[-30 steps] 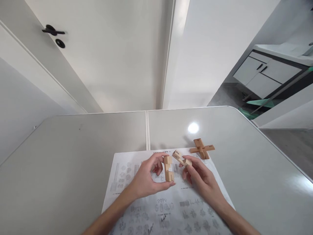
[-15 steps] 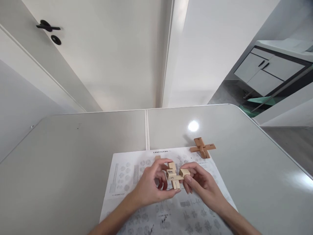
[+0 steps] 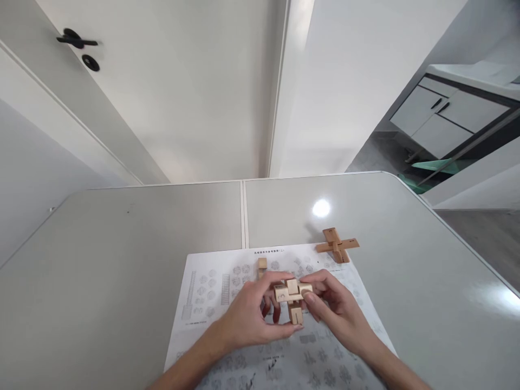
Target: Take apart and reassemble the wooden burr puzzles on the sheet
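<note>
- Head view: your left hand clamps the upright block end to end between thumb and forefinger; your right hand pinches the crosswise block at its right end.
- Both blocks meet above the printed sheet.
- You seem to be fitting their notches together; this calls for holding the upright steady and aligning before pressing.

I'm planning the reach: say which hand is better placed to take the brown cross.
Probably the right hand: it is nearer the brown cross, which lies on that side. The left hand is farther away. Both hold wooden blocks.
</note>
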### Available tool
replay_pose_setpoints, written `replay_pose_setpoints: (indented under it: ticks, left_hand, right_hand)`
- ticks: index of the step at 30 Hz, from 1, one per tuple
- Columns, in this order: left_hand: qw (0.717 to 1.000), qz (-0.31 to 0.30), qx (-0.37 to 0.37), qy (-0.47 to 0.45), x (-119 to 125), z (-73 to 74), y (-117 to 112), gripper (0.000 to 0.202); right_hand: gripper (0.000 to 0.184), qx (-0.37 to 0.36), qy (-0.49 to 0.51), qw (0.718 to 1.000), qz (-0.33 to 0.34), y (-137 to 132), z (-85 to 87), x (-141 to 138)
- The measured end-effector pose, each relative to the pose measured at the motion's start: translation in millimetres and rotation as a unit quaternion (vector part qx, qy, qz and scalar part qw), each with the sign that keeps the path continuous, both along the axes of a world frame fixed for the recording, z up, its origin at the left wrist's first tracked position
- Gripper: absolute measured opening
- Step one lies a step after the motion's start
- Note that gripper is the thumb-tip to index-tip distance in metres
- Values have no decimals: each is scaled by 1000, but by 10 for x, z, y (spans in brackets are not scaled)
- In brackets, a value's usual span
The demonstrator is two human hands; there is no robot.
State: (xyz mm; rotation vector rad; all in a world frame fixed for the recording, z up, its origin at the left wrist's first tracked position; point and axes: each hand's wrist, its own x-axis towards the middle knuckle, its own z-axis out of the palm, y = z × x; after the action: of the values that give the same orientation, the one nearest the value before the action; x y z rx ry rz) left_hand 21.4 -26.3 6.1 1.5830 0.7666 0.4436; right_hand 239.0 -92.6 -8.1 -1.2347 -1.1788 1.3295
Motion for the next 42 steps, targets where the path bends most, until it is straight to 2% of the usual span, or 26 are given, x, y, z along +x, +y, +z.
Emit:
replay_pose_setpoints:
  ticks: [6,19,25,33,42]
  left_hand:
    - [1000,-1,-7,-8,-6,0,12,70]
    - [1000,-3,-5,-26,-21,17,32,70]
    - [999,-6,34,-29,-31,-31,34,70]
    - [999,-5,20,-37,-27,-3,47,69]
    - [999,0,18,-37,-35,-45,35,69]
  right_hand:
    - [32,2,-13,1000,4,12,-16,-4]
    - [26,40,-62,997,-6,-11,-45,2]
    - [28,32,-47,998,5,2,-11,-15]
    - [26,40,-58,998,0,-18,-58,-7]
    - [26,23,-22,999,-3,-18,-72,-32]
